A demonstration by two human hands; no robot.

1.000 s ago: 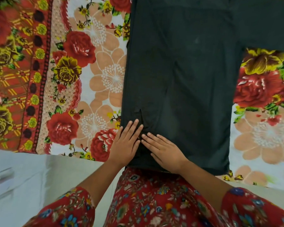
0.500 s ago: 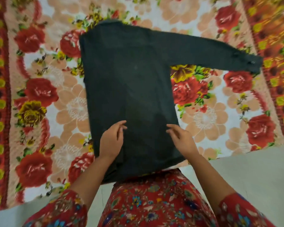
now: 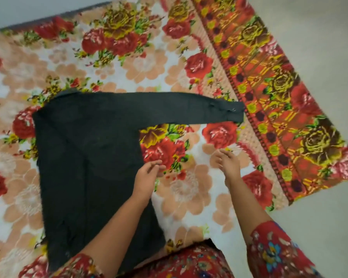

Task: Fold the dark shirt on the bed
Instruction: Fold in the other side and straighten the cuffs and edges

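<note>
The dark shirt (image 3: 84,157) lies flat on the floral bedspread (image 3: 129,65), its left side folded in. One long sleeve (image 3: 189,109) stretches out to the right, its cuff near the red border. My left hand (image 3: 147,175) hovers over the shirt's right edge with loosely curled fingers and holds nothing. My right hand (image 3: 227,161) is raised over the bedspread to the right of the shirt body, below the sleeve, fingers relaxed and empty.
The bedspread's red and yellow border (image 3: 269,97) runs diagonally at the right, with pale floor (image 3: 319,47) beyond it. My red floral clothing (image 3: 179,263) fills the bottom edge, next to the shirt's hem.
Both hands have lifted off the shirt's lower part and moved to the right. The view has swung right, bringing the outstretched sleeve and floor into sight.
</note>
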